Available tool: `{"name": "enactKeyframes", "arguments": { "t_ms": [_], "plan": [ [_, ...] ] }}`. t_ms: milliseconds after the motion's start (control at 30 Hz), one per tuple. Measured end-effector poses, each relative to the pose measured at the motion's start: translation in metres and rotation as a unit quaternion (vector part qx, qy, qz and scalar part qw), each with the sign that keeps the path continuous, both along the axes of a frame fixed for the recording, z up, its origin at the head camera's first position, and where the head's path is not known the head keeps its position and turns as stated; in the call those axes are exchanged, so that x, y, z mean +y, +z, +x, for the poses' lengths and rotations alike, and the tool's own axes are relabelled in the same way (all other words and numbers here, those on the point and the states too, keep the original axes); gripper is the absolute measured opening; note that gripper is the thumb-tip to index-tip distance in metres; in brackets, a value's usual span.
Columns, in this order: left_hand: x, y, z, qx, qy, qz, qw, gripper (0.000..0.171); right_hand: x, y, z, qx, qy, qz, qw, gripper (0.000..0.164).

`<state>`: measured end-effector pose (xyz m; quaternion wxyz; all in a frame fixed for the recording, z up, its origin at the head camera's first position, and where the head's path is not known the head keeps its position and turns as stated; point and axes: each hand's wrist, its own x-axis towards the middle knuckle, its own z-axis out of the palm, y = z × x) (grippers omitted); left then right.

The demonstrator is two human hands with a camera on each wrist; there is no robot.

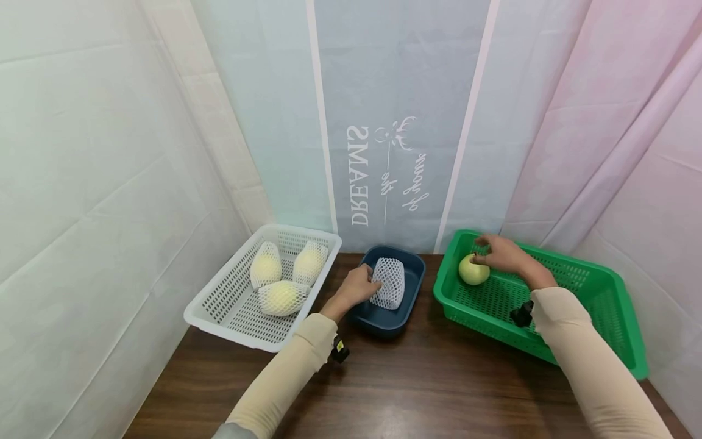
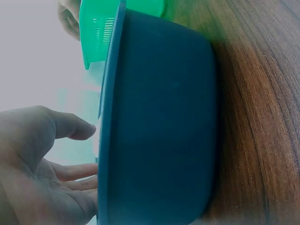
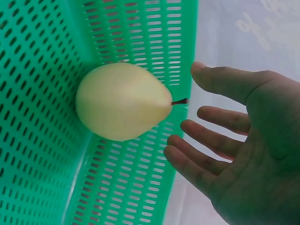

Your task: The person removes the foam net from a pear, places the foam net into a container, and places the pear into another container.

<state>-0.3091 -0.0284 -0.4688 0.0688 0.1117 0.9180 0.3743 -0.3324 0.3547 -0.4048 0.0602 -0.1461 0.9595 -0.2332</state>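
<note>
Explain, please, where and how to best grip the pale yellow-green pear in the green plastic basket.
Come from above, probably with the right hand, and grip the rounded body of the pear below its thin dark stem: it stands stem-up in a corner, where walls of the basket close two sides.

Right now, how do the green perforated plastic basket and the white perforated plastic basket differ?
The green basket holds one bare pale yellow pear; the white basket holds three foam-netted pale yellow fruits. The green basket looks larger than the white one. The right hand is over the green basket, none over the white one. Both are slotted, on the brown table.
</note>
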Motion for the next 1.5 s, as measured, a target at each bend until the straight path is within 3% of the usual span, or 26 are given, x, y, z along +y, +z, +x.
{"name": "enactKeyframes", "arguments": {
  "t_ms": [367,667,1267,1500],
  "plan": [
    [-0.001,0.009,0.006,0.041,-0.015,-0.003,0.999,0.044,-0.013,0.016,0.01,0.034,0.001,0.007,0.999,0.062],
    [-0.002,0.017,0.011,0.05,-0.017,-0.005,0.9986,0.04,-0.032,0.026,0.023,0.06,-0.003,-0.012,0.998,0.053],
    [-0.018,0.037,0.019,0.073,-0.071,0.046,0.9938,0.029,-0.066,0.03,0.052,0.09,-0.012,-0.055,0.994,0.035],
    [-0.023,0.045,0.022,0.078,-0.072,0.052,0.993,0.027,-0.08,0.026,0.061,0.106,-0.01,-0.071,0.992,0.029]
  ]
}}
